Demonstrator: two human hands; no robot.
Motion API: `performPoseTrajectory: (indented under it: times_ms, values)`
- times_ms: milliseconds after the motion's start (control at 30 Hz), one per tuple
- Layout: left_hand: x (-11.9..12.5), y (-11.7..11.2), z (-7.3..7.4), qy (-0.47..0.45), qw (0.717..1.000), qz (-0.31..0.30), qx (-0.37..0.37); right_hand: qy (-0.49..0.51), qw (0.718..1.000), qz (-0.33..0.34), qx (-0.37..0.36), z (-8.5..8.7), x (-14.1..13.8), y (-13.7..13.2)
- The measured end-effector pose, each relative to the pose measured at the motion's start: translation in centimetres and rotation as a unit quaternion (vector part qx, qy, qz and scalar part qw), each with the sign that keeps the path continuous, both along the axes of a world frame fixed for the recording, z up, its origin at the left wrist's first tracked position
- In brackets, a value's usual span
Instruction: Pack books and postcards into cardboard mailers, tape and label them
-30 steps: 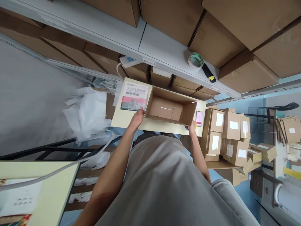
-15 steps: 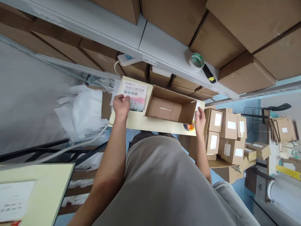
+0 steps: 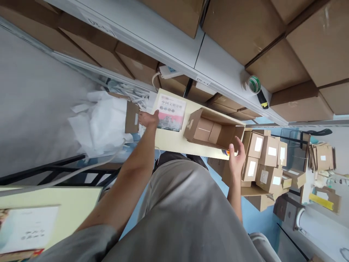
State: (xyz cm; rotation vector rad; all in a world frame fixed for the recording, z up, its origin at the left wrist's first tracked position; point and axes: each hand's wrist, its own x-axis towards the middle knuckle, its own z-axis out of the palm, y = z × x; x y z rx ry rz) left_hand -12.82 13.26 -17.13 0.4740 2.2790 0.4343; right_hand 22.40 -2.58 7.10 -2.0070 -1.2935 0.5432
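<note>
Storeroom table (image 3: 169, 144) under carton-stacked shelves (image 3: 174, 47), left fingers (image 3: 143, 117) at book (image 3: 171, 112) edge, grip unclear, right fingers (image 3: 232, 149) wide beside open box (image 3: 215, 129).

I record that my left hand (image 3: 147, 118) has left the left end of the cardboard box (image 3: 212, 130), crossed the book (image 3: 171, 112), and now lies flat against the book's left edge at the left edge of the table (image 3: 174, 145). My right hand (image 3: 236, 160) has come off the box's right end and hangs open, fingers spread, just off the table's front right corner. The phone seen beside the box a second ago is out of sight.
</note>
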Motion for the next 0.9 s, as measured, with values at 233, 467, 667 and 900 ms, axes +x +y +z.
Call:
performPoseTrajectory:
  times_ms: [233,467,667,900]
  values:
    - [-2.2,0.1,-1.5,0.001,0.995,-0.075,0.067,0.017,0.999,-0.026,-0.036,-0.5,-2.8,-0.5]
    - [0.1,0.1,-2.2,-0.002,0.98,-0.157,0.126,0.014,0.999,0.007,-0.046,0.1,-5.0,0.2]
    - [-0.3,0.4,-2.0,-0.008,0.979,-0.191,0.073,0.023,0.999,0.018,-0.043,0.0,-5.1,0.1]
    - [-0.8,-0.2,0.0,0.017,0.98,-0.185,0.073,0.04,0.998,0.035,-0.035,-0.5,-4.0,-0.2]
